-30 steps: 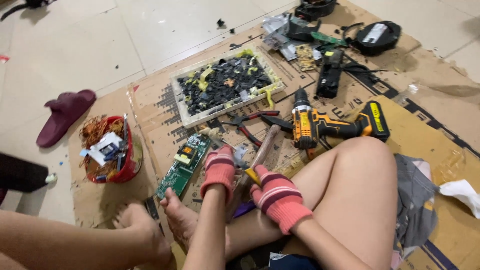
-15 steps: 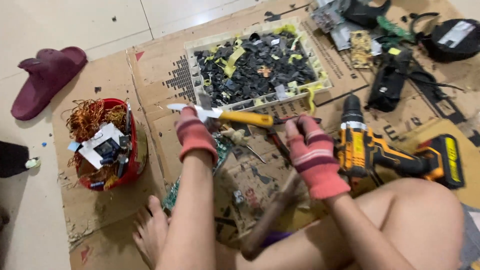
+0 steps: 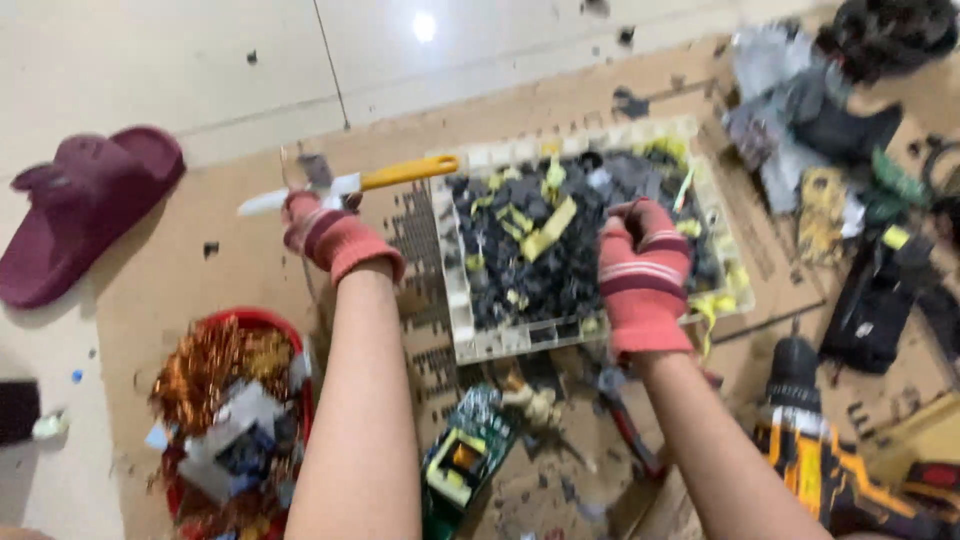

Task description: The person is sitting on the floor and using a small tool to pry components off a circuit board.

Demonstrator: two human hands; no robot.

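Note:
My left hand (image 3: 325,232), in a red striped glove, grips a tool with a yellow handle and pale metal blade (image 3: 350,183), held level above the cardboard left of the tray. My right hand (image 3: 645,272), gloved the same way, is curled over the white tray (image 3: 460,320) of black and yellow scrap parts (image 3: 560,250); its fingers look closed, though blur hides whether anything is in them. A green circuit board (image 3: 462,462) lies on the cardboard between my forearms.
A red bowl (image 3: 290,330) with copper wire and scraps sits at lower left. A maroon slipper (image 3: 85,205) lies on the tiled floor at left. An orange and black cordless drill (image 3: 820,460) rests at lower right. Dark electronic scrap (image 3: 850,110) is piled at upper right. Red-handled pliers (image 3: 630,430) lie below the tray.
Both hands have moved forward and up toward the tray. The left hand has carried the yellow-handled tool leftward. The wooden-handled tool seen earlier near my legs is out of view.

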